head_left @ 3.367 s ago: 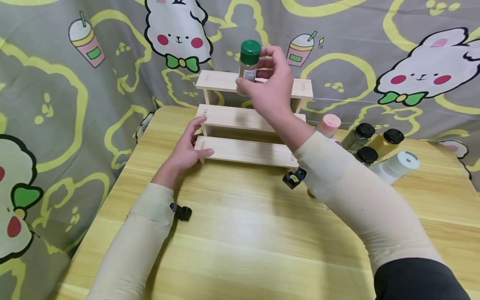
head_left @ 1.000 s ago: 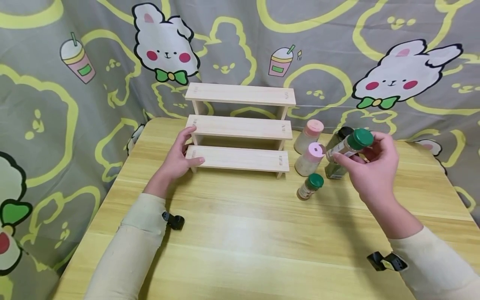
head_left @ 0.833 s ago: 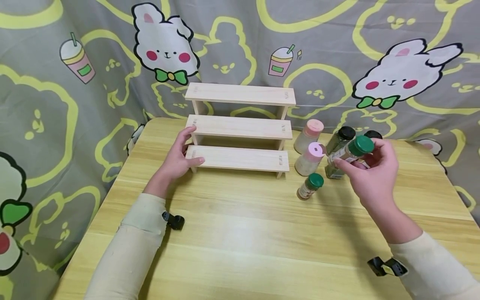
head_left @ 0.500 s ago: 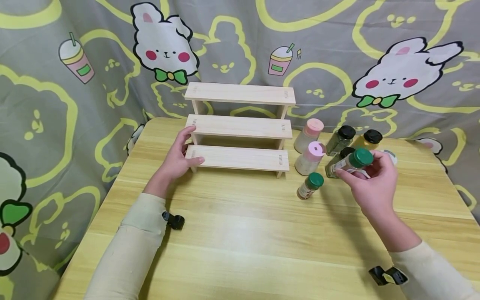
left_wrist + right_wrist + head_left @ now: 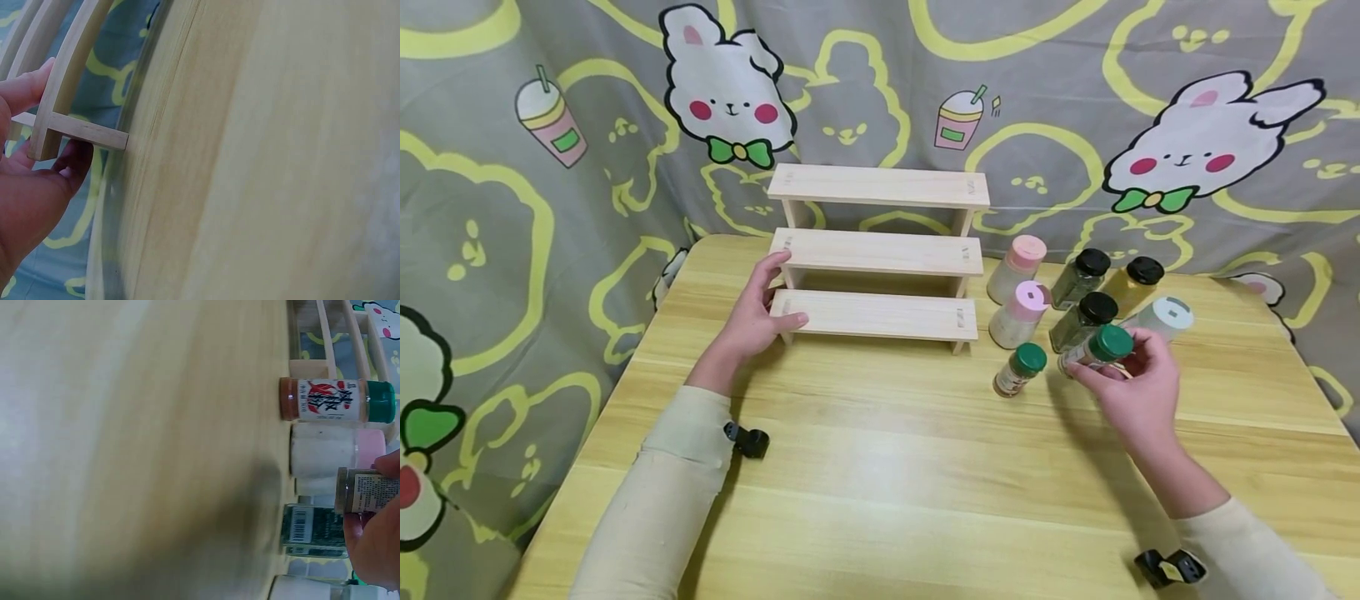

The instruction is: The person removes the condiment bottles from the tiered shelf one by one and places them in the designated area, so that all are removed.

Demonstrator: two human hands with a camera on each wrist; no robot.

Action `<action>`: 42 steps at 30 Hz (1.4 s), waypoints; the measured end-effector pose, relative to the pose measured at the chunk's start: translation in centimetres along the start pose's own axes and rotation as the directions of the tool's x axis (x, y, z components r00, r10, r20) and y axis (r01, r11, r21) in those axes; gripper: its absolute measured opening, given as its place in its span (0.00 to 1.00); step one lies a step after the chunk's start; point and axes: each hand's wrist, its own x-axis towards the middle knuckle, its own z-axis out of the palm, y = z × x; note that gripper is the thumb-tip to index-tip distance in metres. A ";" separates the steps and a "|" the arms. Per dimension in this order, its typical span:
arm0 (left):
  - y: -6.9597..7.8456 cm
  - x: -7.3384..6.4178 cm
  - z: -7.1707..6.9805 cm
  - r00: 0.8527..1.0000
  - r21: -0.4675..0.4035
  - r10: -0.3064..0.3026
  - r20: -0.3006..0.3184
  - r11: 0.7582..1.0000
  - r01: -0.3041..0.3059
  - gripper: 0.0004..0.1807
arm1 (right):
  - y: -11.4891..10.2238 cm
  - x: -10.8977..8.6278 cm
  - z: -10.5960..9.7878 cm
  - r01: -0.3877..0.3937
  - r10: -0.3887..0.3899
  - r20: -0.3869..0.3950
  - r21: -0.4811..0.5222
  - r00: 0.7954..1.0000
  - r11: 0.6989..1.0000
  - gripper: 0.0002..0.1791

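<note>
A three-tier wooden shelf rack (image 5: 880,251) stands on the table. My left hand (image 5: 747,327) grips its left end, with the thumb over the lowest board; the left wrist view shows fingers (image 5: 74,164) under that board. My right hand (image 5: 1138,390) pinches a green-lidded spice jar (image 5: 1097,346) between thumb and fingers. It is tilted slightly in the head view, and in the right wrist view its base (image 5: 342,490) hangs above the tabletop. Left of it, a second green-lidded spice jar (image 5: 1019,371) with reddish-brown contents stands upright on the table.
Behind the held jar stand two pink-lidded jars (image 5: 1019,315), two black-lidded jars of green flakes (image 5: 1078,281), a black-lidded yellow jar (image 5: 1133,286) and a white-capped bottle (image 5: 1168,317). A patterned curtain (image 5: 880,83) hangs behind the table (image 5: 865,467).
My right hand has carried the green-lidded jar from above the top shelf to the right, then lowered it in front of the other jars. My left hand keeps its grip on the rack.
</note>
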 end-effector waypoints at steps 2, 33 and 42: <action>0.0 0.0 0.0 1.000 -0.001 -0.002 0.000 1.000 0.002 0.49 | 0.5 -0.1 0.0 -0.013 0.013 0.002 0.003 1.000 1.000 0.32; -3.2 1.0 -0.6 1.000 0.021 -0.003 -0.013 1.000 0.004 0.52 | 3.9 -1.2 -0.4 -0.064 0.075 0.079 -0.139 0.994 0.988 0.32; -3.3 0.6 -0.4 0.999 0.114 0.001 -0.050 0.993 0.004 0.56 | 3.6 -1.8 -0.4 -0.023 0.044 0.098 -0.207 0.994 0.978 0.40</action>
